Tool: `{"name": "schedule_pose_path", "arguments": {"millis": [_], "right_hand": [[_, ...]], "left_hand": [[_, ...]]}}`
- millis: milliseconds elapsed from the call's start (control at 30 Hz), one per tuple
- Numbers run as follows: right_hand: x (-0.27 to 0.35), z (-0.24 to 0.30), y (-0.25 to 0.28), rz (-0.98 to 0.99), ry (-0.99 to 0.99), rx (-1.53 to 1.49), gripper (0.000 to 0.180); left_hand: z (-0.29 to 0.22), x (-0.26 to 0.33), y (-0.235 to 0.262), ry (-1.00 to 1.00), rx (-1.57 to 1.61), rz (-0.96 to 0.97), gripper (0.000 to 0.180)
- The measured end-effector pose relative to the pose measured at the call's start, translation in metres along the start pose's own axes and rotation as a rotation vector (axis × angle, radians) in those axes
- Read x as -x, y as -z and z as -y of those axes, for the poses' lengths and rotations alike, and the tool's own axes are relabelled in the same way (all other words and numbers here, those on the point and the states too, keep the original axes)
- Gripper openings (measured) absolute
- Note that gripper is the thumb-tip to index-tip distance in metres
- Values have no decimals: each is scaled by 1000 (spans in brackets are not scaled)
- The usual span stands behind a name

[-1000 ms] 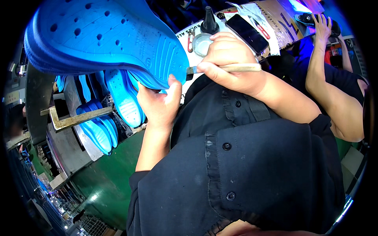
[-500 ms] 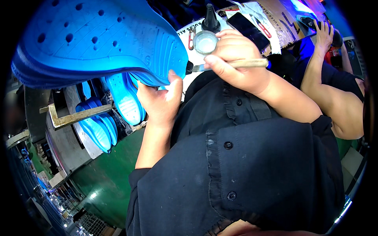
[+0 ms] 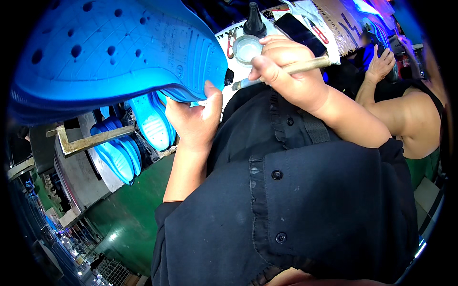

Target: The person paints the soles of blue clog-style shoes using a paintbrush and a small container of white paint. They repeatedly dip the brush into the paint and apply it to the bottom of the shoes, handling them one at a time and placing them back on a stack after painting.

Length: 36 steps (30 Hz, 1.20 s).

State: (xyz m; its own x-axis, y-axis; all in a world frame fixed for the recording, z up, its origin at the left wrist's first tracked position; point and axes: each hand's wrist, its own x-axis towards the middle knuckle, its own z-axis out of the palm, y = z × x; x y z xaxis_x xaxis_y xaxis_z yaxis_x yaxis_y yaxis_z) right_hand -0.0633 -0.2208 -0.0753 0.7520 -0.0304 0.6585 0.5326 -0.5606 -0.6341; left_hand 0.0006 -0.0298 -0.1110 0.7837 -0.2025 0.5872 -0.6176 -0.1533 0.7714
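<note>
My left hand (image 3: pixel 194 118) is closed on the rounded end of a thick stack of blue foam insoles (image 3: pixel 143 71), its thumb on the top one. Small round holes dot the top insole, and fine ridges cross its near end. A small black patch (image 3: pixel 229 76) sits at that end's edge. Closed around a flat brush (image 3: pixel 300 66) with a pale wooden handle is my right hand (image 3: pixel 291 71). The bristle tip points toward the black patch, a little apart from it. A small glass jar (image 3: pixel 248 49) with whitish contents is beside my right fingers; whether they touch it, I cannot tell.
A black bottle with a tapered nozzle (image 3: pixel 255 21), a red cutter (image 3: pixel 231 44), and a phone (image 3: pixel 300 33) lie around the jar. More blue insoles (image 3: pixel 152 121) rest at lower left by a metal frame (image 3: pixel 93 140). Another person's hand (image 3: pixel 380 64) is at right.
My right hand has drawn the brush tip slightly away from the black patch at the insole edge. The insole stack has shifted slightly. The other person's hand at right has moved lower.
</note>
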Motion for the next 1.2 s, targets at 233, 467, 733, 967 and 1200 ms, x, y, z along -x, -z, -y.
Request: {"name": "schedule_pose_path", "arguments": {"millis": [233,467,733,967,1200], "right_hand": [[-2,-1,-2,19,2,45,25],[1,-4,6,-73,-14,33,24],[0,-9,7,-35,110,107,19],[-1,-5,8,-75,165,34,15],[0,0,2,-24,111,63,16]], "left_hand": [[-2,-2,-2,16,44,6,31],[-7,-2,-2,62,127,2,32],[-6,-1,-5,33,198,-3,39],[-7,2,-5,77,198,-16,37],[-1,-1,-10,14,202,-52,40]]}}
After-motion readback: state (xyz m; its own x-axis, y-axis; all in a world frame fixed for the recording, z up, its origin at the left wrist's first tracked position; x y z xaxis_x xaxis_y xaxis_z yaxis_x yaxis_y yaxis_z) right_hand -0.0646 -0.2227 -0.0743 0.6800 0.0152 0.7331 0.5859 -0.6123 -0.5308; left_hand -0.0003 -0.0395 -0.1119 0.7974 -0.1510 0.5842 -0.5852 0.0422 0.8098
